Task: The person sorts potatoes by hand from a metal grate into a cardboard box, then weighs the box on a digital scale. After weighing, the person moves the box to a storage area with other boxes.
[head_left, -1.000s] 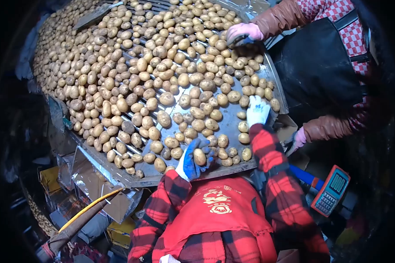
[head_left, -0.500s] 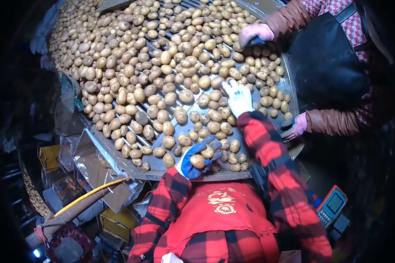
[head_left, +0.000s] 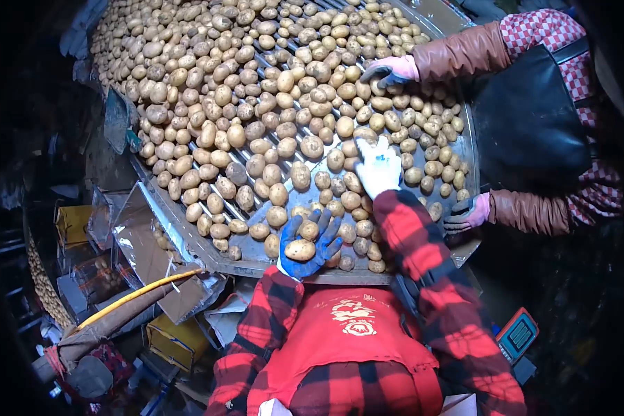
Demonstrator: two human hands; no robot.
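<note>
Left hand [head_left: 305,244] cups one potato [head_left: 299,249] palm-up at near table [head_left: 187,239] edge, right hand [head_left: 379,168] open, flat on potatoes; red apron [head_left: 350,326] print unreadable.

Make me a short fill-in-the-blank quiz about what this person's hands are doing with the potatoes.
1. The left hand, in a ____ glove, cradles a potato.
2. The right hand wears a ____ glove and rests on the potatoes.
3. The potatoes lie on a metal ____.
4. A co-worker's upper hand wears a ____ glove.

Missing words: blue; white; table; pink
</note>
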